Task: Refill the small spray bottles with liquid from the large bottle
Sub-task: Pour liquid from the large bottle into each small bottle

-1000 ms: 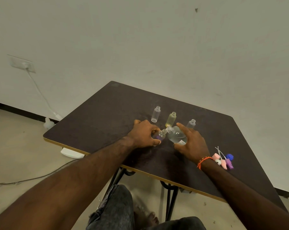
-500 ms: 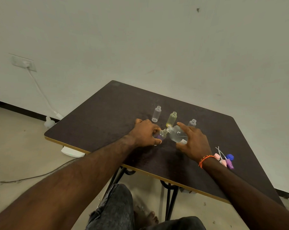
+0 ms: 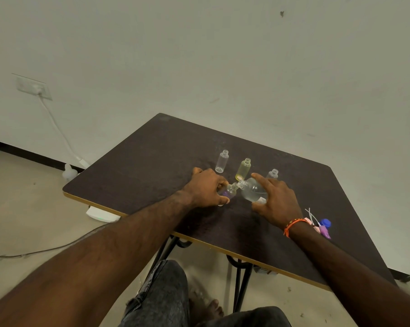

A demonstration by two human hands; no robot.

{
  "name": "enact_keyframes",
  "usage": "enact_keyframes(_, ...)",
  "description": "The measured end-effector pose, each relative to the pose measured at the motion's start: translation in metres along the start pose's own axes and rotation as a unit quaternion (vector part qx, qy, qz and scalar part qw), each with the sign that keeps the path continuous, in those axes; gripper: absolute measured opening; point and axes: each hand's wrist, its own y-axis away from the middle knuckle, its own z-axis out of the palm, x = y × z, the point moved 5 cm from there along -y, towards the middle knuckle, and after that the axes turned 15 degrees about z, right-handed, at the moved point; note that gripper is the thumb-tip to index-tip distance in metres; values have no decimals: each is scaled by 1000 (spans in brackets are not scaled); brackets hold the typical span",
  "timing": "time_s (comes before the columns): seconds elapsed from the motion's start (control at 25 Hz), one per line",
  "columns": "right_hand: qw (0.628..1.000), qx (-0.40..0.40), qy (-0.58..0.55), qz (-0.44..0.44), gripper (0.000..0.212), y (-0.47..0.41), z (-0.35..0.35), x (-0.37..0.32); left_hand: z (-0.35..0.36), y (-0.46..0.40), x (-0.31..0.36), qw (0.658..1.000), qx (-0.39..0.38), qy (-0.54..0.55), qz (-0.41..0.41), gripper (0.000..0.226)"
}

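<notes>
The large bottle (image 3: 253, 191) lies tipped on its side near the middle of the table (image 3: 152, 161), neck pointing to nine o'clock and meeting the mouth of a small purple-tinted bottle (image 3: 229, 191). The right hand (image 3: 275, 201) wraps the large bottle from its three o'clock side, forefinger stretched along the top, thumb underneath. The left hand (image 3: 205, 190) has its fingers curled round the purple bottle, holding it tilted toward the pour. At twelve o'clock from the two necks stands a yellow bottle (image 3: 243, 169), upright and uncapped, just beside the large bottle. A clear bottle (image 3: 222, 161) stands at eleven o'clock from the necks, near the left knuckles but apart from them. Another clear one (image 3: 272, 173) peeks out at one o'clock, partly hidden behind the right fingers. The spray caps (image 3: 323, 228), pink, purple and blue, lie in a cluster at four o'clock, just beyond the right wrist and not far from the table's right edge. The near edge runs under both forearms. Bare tabletop stretches to ten and nine o'clock, out to the left corner, and a wide strip lies open behind the bottles toward the wall (image 3: 222, 55). A white cord (image 3: 57, 131) hangs from a socket (image 3: 31, 87) on the wall at nine o'clock.
</notes>
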Motion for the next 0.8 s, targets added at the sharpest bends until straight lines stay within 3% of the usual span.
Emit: enact_keyframes(0.8,1000,-1,26,-11,81,-3,-2,2,5,-4,-1,1000,-9,-2,-6,35)
